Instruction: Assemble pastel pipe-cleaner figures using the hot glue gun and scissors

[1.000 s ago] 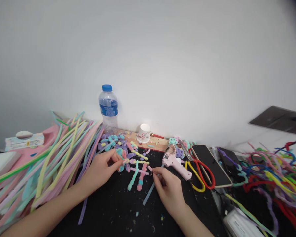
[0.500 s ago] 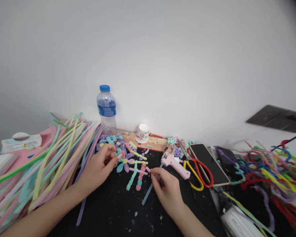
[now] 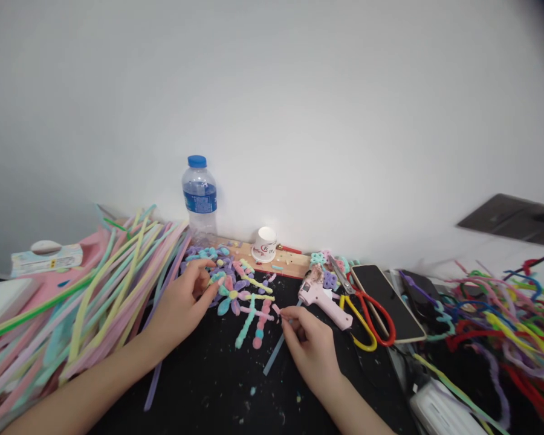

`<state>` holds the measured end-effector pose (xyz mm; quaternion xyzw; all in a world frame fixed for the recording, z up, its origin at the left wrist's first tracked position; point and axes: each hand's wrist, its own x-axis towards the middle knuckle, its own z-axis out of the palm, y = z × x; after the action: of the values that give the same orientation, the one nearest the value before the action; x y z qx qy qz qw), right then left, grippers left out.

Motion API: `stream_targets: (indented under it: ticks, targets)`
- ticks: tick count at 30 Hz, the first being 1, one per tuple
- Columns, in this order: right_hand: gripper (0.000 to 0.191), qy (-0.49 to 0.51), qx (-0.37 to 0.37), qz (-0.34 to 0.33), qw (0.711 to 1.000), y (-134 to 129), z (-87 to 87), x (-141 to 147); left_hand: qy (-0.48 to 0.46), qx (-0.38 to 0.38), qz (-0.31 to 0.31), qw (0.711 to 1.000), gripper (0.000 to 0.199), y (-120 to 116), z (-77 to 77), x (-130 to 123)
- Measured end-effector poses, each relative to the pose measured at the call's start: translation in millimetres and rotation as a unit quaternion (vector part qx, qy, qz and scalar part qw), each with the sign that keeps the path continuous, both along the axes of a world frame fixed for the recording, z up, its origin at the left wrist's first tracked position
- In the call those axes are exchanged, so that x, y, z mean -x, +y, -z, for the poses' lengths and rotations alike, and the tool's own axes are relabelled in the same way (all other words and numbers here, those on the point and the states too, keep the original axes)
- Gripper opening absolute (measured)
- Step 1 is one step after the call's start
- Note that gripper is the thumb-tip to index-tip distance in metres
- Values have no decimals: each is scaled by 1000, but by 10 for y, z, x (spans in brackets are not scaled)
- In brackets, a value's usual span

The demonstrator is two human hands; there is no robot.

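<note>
My left hand [image 3: 188, 299] has thumb and forefinger curled round a small teal fuzzy pipe cleaner piece [image 3: 216, 277], partly hidden by the fingers. Beside those fingertips lies a pipe cleaner flower [image 3: 231, 295] with petals in several colours and a yellow centre. My right hand [image 3: 310, 338] pinches the end of a short pink pipe cleaner piece [image 3: 276, 309]. Between the hands, a mint twisted strip [image 3: 245, 329] and a pink beaded-looking strip [image 3: 260, 326] lie on the black mat [image 3: 217, 386]. A pale glue stick [image 3: 275, 355] sticks out of the pink glue gun [image 3: 324, 304] beside my right hand.
Long pastel pipe cleaners [image 3: 113, 290] heap up on the left. A water bottle [image 3: 200, 199] and paper cup [image 3: 265, 244] stand by the wall. Right of the glue gun lie scissors [image 3: 367, 317], a phone [image 3: 390, 302] and tangled bright pipe cleaners [image 3: 503, 326].
The whole scene has shifted slightly right in view. My left fingertips have drawn back a little from the flower; my right hand keeps its pinch on the pink piece.
</note>
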<state>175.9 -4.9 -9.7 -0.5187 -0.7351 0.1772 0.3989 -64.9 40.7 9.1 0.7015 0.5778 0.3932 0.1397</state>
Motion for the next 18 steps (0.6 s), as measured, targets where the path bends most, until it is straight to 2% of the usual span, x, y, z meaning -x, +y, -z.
stream_targets:
  ticks: [5, 8, 11, 14, 16, 18]
  targets:
    - [11, 10, 5, 1, 1000, 1, -17, 2, -14, 3, 25, 1000, 24, -9, -14, 30]
    - [12, 30, 19, -15, 999, -24, -47, 25, -10, 30, 62, 998, 26, -69, -49, -11]
    - [14, 42, 29, -58, 997, -75, -83, 67, -11, 59, 170, 984, 21, -177, -91, -103]
    - [18, 42, 35, -117, 992, -139, -118, 114, 30, 83, 270, 959, 16, -288, -123, -198]
    - [20, 38, 40, -155, 986, -172, -134, 141, 51, 91, 304, 947, 12, -334, -131, -240]
    - [21, 31, 45, -177, 983, -190, -137, 161, 64, 90, 313, 943, 18, -353, -125, -263]
